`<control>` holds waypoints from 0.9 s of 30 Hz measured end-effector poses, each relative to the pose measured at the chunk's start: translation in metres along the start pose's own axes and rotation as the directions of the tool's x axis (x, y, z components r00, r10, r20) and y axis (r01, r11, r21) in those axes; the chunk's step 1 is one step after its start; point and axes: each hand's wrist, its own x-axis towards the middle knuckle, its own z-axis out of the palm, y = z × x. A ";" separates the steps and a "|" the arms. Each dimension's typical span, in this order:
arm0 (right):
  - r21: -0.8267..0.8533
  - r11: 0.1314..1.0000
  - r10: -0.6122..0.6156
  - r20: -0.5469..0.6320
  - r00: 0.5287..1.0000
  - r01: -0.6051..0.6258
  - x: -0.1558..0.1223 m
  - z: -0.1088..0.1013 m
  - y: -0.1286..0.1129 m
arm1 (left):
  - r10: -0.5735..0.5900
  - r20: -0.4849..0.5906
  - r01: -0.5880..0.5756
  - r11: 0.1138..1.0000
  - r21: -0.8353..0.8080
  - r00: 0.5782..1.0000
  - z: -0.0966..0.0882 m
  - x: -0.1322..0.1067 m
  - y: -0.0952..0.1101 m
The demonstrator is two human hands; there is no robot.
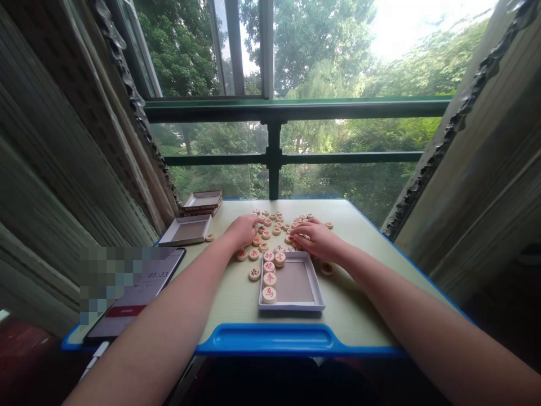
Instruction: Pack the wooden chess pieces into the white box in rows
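Round wooden Chinese chess pieces [276,230] lie scattered over the middle of the small table. My left hand [243,231] reaches in at the left side of the spread, index finger stretched out among the pieces; its other fingers are partly hidden. Over the right side of the spread rests my right hand [316,238], fingers extended and touching pieces beneath them. Between my forearms sits a shallow white box [298,282]. Along its left wall stands a row of red-marked pieces [269,279], with another piece [279,259] beside the top of the row.
Left of the spread lies an open box lid [186,230], with stacked flat boxes [203,201] behind it. A phone [135,299] with a plugged-in cable lies at the table's left edge. The table [363,299] has a blue rim; curtains and a railed window surround it.
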 end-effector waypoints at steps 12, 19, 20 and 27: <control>-0.021 0.999 0.035 0.009 0.999 -0.035 -0.003 -0.004 -0.002 | -0.163 0.074 0.163 0.987 0.015 0.984 -0.004 0.000 -0.006; -0.025 1.000 0.012 0.007 1.000 -0.011 -0.004 -0.006 -0.008 | -0.117 0.021 0.117 0.993 0.008 0.993 -0.003 0.001 -0.003; -0.026 1.000 0.012 0.005 1.000 -0.012 -0.004 -0.007 -0.009 | -0.115 0.043 0.114 0.993 0.025 0.992 -0.003 0.000 -0.003; -0.035 0.999 0.016 0.022 1.000 -0.015 -0.004 -0.006 -0.007 | -0.073 0.058 0.067 0.994 0.086 0.996 -0.004 0.001 -0.004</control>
